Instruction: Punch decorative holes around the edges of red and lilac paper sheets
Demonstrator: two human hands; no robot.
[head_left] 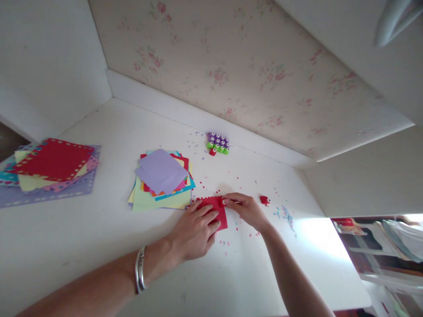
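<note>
A red sheet of paper (222, 218) lies on the white table, with small notches along its far edge. My left hand (198, 229) rests flat on it with the fingers spread. At the sheet's far right corner, my right hand (243, 207) is closed, thumb and fingers pinching a small red paper punch (224, 202), mostly hidden by the fingers. Another small red piece with a white eye (265, 200) sits apart to the right. Red paper bits (238, 178) are scattered around the sheet.
Left of my hands lies a stack of coloured paper (161, 169). Farther left is a pile of sheets with punched edges (56, 160). Purple, green and red eyed pieces (218, 143) stand grouped near the wall. Blue bits (287, 215) lie at the right.
</note>
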